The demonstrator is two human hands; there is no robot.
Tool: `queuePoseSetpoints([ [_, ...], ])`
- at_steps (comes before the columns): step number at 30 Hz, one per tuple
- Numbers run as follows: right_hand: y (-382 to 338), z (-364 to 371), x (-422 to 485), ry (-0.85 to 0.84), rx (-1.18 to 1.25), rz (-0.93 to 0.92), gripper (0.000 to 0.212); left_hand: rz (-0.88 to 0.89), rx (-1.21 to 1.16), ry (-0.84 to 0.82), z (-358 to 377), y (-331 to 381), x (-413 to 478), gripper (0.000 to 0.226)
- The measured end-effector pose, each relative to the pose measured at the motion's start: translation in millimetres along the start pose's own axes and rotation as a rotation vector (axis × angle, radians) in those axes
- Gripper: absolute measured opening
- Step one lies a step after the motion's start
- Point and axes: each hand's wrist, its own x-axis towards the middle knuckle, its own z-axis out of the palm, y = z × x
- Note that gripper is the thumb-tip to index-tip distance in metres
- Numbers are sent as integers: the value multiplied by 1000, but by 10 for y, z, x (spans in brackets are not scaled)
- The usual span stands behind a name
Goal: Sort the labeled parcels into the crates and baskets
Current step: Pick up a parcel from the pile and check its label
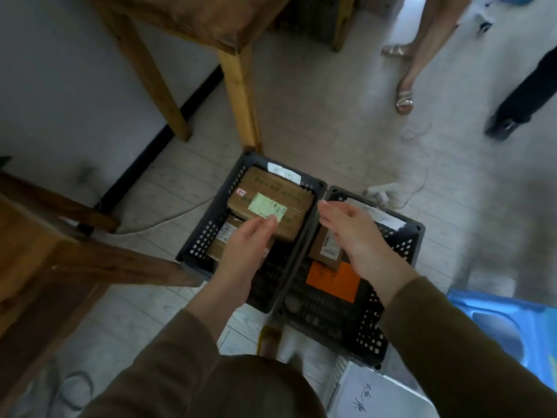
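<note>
Head view down onto tiled floor (316,122), grey wall (60,70) upper left. Big wooden table (208,22) across top, legs down to floor; darker wood frame (45,260) along left edge. Two black crates side by side at centre, long sides touching: left crate (197,236), right crate (391,333). Blue bin (500,324) at right edge; white basket (379,396) with handwritten sheet at bottom right, just beside right crate. Two bystanders top right: bare legs (422,49) in sandals, dark trouser leg (524,95). Large box (271,188) in far half of left crate, lying over small box (224,236), green-white label (266,208) on top. Left hand (244,245) over left crate, released, fingers straight, tips touching near edge of large box at label, nothing grasped. Right hand (352,233) above seam between crates, released, palm turned toward left hand, fingers straight, holding nothing. Brown box (324,245) in right crate, partly hidden by right hand; orange sheet (333,282) just nearer, on crate bottom. White tag (283,171) on left crate's far rim, second tag (388,218) on right crate's far rim, writing too blurred to read. Pale cable (156,224) on floor left of left crate.
</note>
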Motion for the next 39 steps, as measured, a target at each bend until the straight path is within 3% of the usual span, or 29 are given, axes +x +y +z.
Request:
queuePoseSetpoints([
  [3, -314, 217, -508, -94, -23, -65, 31, 48, -55, 111, -269, 253, -625, 12],
  [6, -611, 493, -908, -204, -70, -123, 13, 88, -85, 176, -578, 440, -1168, 20],
  [9, -934, 956, -1383, -313, -108, -196, 15, 186, -105, 316, -1035, 650, -1815, 26],
  [10, -1018, 1060, -1498, -333, -106, -210, 20, 207, -104, 349, -1128, 709, -1962, 32],
  [12, -1189, 1377, -1794, -421, -138, -272, 28, 271, -86, 434, -1430, 810, -2325, 72],
  [13, -1256, 1538, -1930, -449, -155, -306, 27, 305, -94, 461, -1593, 827, -2477, 80],
  [16, -1420, 1997, -2331, -519, -194, -424, 21, 353, -159, 533, -2035, 890, -2929, 53],
  [19, -1521, 2467, -2679, -612, -221, -489, 37, 377, -225, 632, -2456, 826, -3250, 70],
  [21, -1566, 2747, -2863, -655, -228, -520, 45, 408, -246, 674, -2709, 785, -3418, 66],
  [25, -1536, 3390, -3244, -762, -237, -571, 47, 461, -297, 766, -3303, 627, -3779, 70],
  [28, -1507, 3719, -3464, -820, -255, -591, 52, 456, -372, 812, -3650, 549, -3955, 60],
  [31, -1480, 4084, -3644, -842, -269, -612, 52, 500, -378, 872, -4021, 484, -4124, 49],
  [39, -1651, 4699, -3660, -858, -299, -616, 49, 543, -337, 976, -4688, 665, -4079, 55],
])
